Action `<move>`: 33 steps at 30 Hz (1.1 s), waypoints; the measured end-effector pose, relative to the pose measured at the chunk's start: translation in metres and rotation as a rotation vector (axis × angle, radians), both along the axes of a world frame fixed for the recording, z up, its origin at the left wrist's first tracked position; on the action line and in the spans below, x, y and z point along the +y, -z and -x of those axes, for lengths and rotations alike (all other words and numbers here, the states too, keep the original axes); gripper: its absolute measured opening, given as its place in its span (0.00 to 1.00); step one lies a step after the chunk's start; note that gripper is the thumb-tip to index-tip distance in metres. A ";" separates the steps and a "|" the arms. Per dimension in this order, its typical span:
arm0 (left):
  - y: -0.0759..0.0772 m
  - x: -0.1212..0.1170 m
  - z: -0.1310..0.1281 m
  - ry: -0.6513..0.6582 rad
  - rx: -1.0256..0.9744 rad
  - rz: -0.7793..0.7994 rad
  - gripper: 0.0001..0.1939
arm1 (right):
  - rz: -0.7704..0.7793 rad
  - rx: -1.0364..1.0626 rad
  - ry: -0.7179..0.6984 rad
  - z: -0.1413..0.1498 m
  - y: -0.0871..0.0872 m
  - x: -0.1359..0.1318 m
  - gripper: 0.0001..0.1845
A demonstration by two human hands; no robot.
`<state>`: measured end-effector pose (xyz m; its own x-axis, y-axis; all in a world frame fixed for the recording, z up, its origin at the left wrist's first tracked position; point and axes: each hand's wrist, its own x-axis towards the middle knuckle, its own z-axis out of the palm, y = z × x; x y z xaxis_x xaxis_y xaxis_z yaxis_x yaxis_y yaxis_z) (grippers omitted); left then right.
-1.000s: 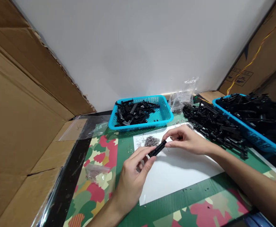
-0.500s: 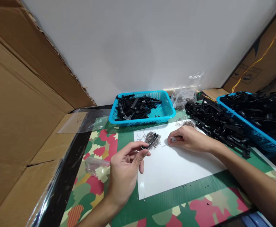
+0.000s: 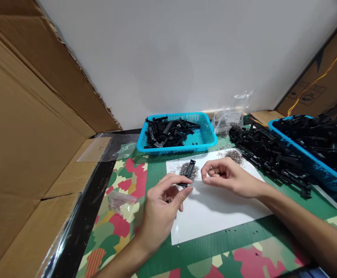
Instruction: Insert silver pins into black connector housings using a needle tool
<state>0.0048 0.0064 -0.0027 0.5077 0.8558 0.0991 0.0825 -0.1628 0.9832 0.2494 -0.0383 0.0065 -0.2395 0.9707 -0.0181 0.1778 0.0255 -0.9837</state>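
My left hand (image 3: 164,204) pinches a narrow black plastic part (image 3: 190,168) between thumb and fingertips. The part points up and away, above a small heap of tiny metal pins or springs (image 3: 197,173) on a white sheet (image 3: 211,220). Close to its right is my right hand (image 3: 232,177), its thumb and forefinger pressed together over the sheet. Whatever lies in that pinch is too small to name. Just beyond the right hand sits a second heap of tiny metal pieces (image 3: 234,156).
A blue basket (image 3: 177,149) of black parts stands at the back. Loose black parts (image 3: 263,154) are piled to the right, beside another full blue basket (image 3: 327,170). Clear bags (image 3: 228,119) lean by the wall; a small bag (image 3: 120,200) lies left. Cardboard (image 3: 21,96) walls the left side.
My left hand has shifted slightly right and down, and the black part now stands more upright. My right hand has turned, with its fingertips closer to the part.
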 end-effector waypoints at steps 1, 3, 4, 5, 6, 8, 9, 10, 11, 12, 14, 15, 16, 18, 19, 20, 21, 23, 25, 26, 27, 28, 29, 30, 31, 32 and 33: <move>0.001 -0.001 0.000 0.011 0.010 0.025 0.11 | 0.010 0.055 0.008 0.007 0.001 -0.001 0.17; 0.001 -0.003 0.001 0.032 0.029 0.071 0.13 | 0.023 0.131 0.021 0.019 0.003 -0.003 0.18; 0.001 -0.005 0.001 0.044 0.036 0.086 0.14 | 0.032 0.160 0.030 0.024 0.005 -0.004 0.19; 0.001 -0.006 0.001 0.057 0.042 0.092 0.14 | 0.041 0.188 0.039 0.028 0.007 -0.004 0.20; 0.001 -0.007 0.001 0.070 0.049 0.090 0.13 | 0.049 0.214 0.047 0.031 0.009 -0.004 0.20; 0.001 -0.008 0.000 0.091 0.062 0.072 0.12 | 0.057 0.250 0.057 0.034 0.014 -0.005 0.20; 0.001 -0.008 0.000 0.097 0.071 0.061 0.12 | 0.056 0.258 0.061 0.034 0.016 -0.005 0.19; 0.002 -0.008 0.000 0.102 0.081 0.047 0.11 | 0.051 0.262 0.065 0.035 0.017 -0.005 0.19; 0.003 -0.008 0.000 0.103 0.093 0.029 0.11 | 0.045 0.262 0.070 0.035 0.018 -0.005 0.18; 0.003 -0.008 0.000 0.104 0.106 0.005 0.11 | 0.040 0.259 0.076 0.036 0.018 -0.006 0.17; 0.004 -0.008 0.001 0.103 0.134 -0.055 0.10 | 0.030 0.254 0.084 0.037 0.018 -0.006 0.16; 0.004 -0.008 0.001 0.102 0.142 -0.082 0.10 | 0.026 0.250 0.085 0.037 0.017 -0.007 0.16; 0.004 -0.008 0.001 0.099 0.145 -0.100 0.10 | 0.022 0.244 0.086 0.037 0.015 -0.007 0.15; 0.004 -0.008 0.000 0.090 0.140 -0.108 0.09 | 0.013 0.222 0.095 0.038 0.012 -0.009 0.14; 0.004 -0.008 0.000 0.084 0.138 -0.105 0.08 | 0.005 0.206 0.107 0.038 0.011 -0.010 0.13; 0.004 -0.008 0.001 0.076 0.138 -0.104 0.08 | -0.008 0.186 0.123 0.038 0.009 -0.011 0.13; 0.004 -0.008 0.001 0.070 0.142 -0.106 0.08 | -0.030 0.160 0.143 0.038 0.008 -0.012 0.13; 0.004 -0.007 0.002 0.067 0.153 -0.115 0.08 | -0.080 0.100 0.185 0.038 0.007 -0.014 0.11; 0.005 -0.007 0.002 0.073 0.161 -0.126 0.08 | -0.124 0.047 0.215 0.039 0.007 -0.016 0.10; 0.006 -0.007 0.002 0.079 0.163 -0.132 0.08 | -0.140 0.029 0.225 0.040 0.007 -0.016 0.09; 0.006 -0.007 0.002 0.086 0.166 -0.137 0.08 | -0.151 0.015 0.233 0.040 0.007 -0.017 0.09; 0.007 -0.006 0.002 0.093 0.168 -0.139 0.09 | -0.162 0.003 0.241 0.041 0.007 -0.017 0.09; 0.007 -0.006 0.002 0.102 0.171 -0.136 0.09 | -0.172 -0.007 0.250 0.041 0.007 -0.017 0.08; 0.007 -0.006 0.001 0.112 0.174 -0.129 0.09 | -0.180 -0.016 0.258 0.042 0.007 -0.016 0.08; 0.007 -0.005 0.001 0.120 0.178 -0.119 0.09 | -0.186 -0.021 0.262 0.042 0.007 -0.016 0.08; 0.007 -0.005 0.000 0.124 0.181 -0.108 0.10 | -0.190 -0.022 0.262 0.042 0.007 -0.016 0.08; 0.007 -0.005 0.000 0.125 0.183 -0.097 0.10 | -0.194 -0.021 0.261 0.043 0.007 -0.016 0.07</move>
